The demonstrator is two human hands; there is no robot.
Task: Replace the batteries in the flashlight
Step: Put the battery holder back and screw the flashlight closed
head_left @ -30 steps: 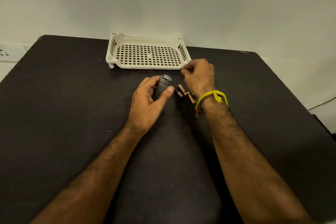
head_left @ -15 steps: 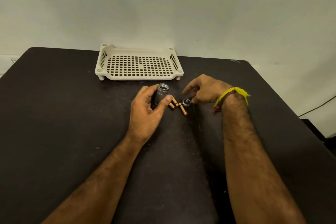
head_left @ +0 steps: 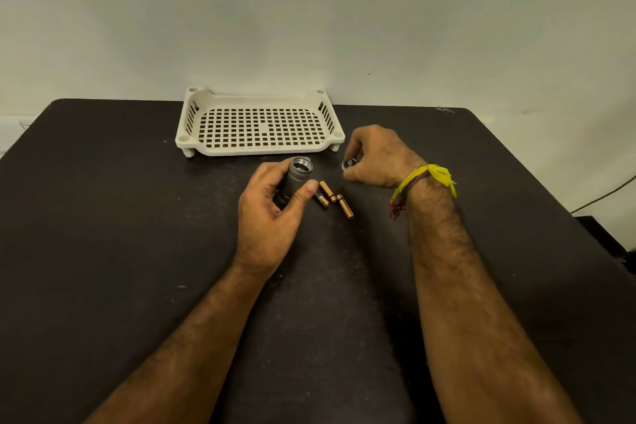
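Since a moment ago the right hand has lifted off the tabletop and now pinches the small round cap it was reaching for, raised just right of the flashlight body. The left hand grips that one flashlight body, open threaded end up, near the middle of the tabletop. Three copper-coloured batteries lie loose just right of it, toward the far edge. One white slotted tray sits against the far edge. Wide bare surface runs to the left, right and near edges.
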